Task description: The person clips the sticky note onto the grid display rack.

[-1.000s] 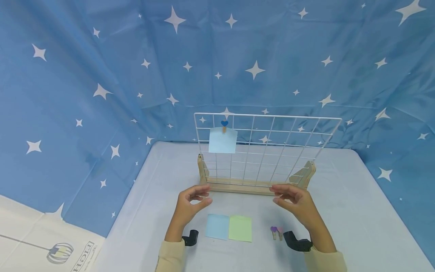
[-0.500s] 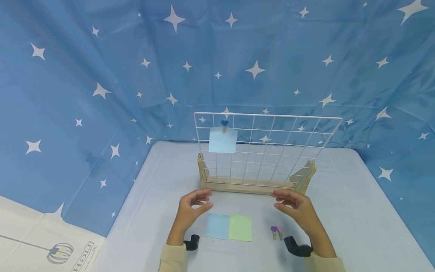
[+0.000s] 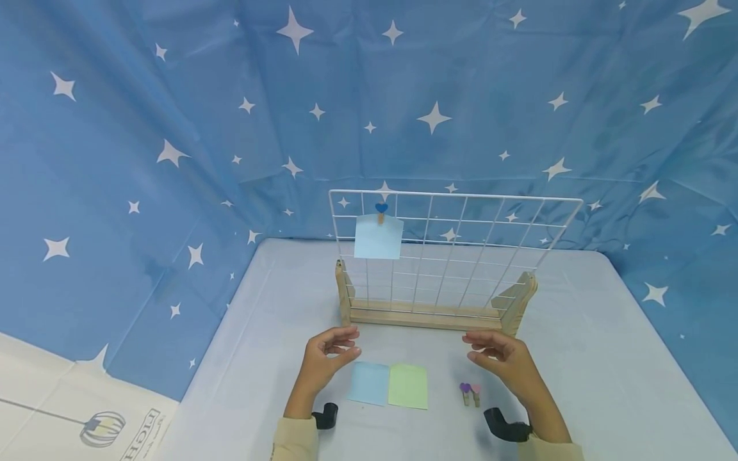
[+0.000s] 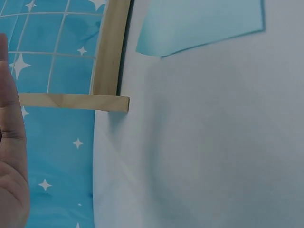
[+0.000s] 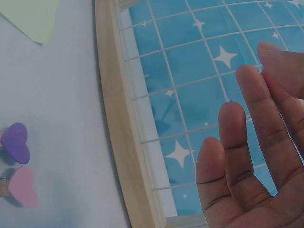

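Note:
My left hand (image 3: 325, 362) hovers left of a blue paper square (image 3: 369, 384), fingers loosely bent and holding nothing. On the other side, my right hand (image 3: 507, 365) is held above and right of two small clothespins, one with a purple heart (image 3: 465, 388) and one with a pink heart (image 3: 475, 389). Its fingers are also loosely bent, with nothing between them. A green paper square (image 3: 408, 387) lies against the blue one. Behind them stands a white wire grid rack on a wooden base (image 3: 423, 317). A blue-heart clothespin (image 3: 381, 210) fastens another blue paper square (image 3: 377, 240) to its upper left.
The white-covered table (image 3: 277, 301) reaches back to a blue star-printed curtain (image 3: 346, 147). Wooden end supports (image 3: 519, 301) flank the rack. Black wrist mounts (image 3: 327, 416) sit at both wrists. A cream printed cloth (image 3: 69, 410) shows at the lower left.
Both hands have drawn back slightly from the rack's base toward the near side, keeping nearly the same shape. The papers and clothespins have stayed in place.

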Demonstrator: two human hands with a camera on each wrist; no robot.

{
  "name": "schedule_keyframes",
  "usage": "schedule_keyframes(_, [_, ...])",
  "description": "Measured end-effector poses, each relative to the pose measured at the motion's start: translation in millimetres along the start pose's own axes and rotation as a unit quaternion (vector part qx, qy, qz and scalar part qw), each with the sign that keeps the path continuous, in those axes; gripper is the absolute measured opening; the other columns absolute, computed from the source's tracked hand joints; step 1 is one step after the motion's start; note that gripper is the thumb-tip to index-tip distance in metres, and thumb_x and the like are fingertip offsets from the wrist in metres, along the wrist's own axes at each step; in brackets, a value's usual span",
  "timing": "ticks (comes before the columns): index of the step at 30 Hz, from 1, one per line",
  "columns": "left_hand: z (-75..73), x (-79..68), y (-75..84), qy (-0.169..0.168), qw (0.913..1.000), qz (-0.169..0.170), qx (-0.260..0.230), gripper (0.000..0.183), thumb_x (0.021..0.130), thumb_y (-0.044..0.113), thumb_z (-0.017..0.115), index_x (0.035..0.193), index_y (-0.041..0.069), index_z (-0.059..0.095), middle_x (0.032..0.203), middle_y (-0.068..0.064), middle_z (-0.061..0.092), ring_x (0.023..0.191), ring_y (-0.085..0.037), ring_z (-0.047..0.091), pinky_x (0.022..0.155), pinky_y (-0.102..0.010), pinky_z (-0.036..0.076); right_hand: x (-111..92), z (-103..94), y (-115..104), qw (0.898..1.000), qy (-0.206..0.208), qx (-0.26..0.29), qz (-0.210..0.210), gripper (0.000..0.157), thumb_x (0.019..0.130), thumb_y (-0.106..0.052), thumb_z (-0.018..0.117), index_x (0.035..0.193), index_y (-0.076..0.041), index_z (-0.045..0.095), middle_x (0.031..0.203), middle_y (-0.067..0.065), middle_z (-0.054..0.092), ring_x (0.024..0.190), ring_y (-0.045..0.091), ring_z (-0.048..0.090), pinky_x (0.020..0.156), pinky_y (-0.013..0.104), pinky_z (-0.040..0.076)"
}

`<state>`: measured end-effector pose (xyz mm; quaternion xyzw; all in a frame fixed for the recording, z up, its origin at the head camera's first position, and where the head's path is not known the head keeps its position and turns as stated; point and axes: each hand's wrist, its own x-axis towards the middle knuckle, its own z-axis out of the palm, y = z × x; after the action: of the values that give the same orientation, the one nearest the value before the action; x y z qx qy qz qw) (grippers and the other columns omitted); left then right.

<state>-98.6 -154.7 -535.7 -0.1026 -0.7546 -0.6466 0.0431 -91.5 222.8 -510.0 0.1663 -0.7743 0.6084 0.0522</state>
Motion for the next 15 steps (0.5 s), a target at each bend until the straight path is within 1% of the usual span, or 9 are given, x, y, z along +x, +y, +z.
schedule_keyframes(7, [0.6, -2.6, -7.8, 0.0, 0.9994, -0.034, 0.004, 0.036, 0.092, 0.003, 0.083, 0.126, -0.005, 0.075, 0.12, -0.017, 0.078, 0.101, -0.011, 0.072, 0.087, -0.026, 0.057, -4.7, -1.3, 6.3, 1.0, 0.0, -0.004, 0.015, 0.028, 0.092, 0.012, 0.076, 0.119, 0.014, 0.07, 0.113, -0.016, 0.077, 0.098, 0.001, 0.067, 0.083, 0.016, 0.056])
schedule_keyframes(15, [2.3, -3.4, -14.1, -0.009, 0.9972, -0.075, 0.0, 0.039, 0.092, 0.005, 0.085, 0.129, -0.004, 0.074, 0.124, -0.015, 0.077, 0.104, -0.013, 0.071, 0.091, -0.025, 0.056, -9.2, -1.4, 12.6, 0.999, 0.001, -0.005, 0.042, 0.028, 0.092, 0.009, 0.078, 0.12, 0.013, 0.071, 0.112, -0.011, 0.079, 0.098, 0.01, 0.068, 0.08, 0.018, 0.057])
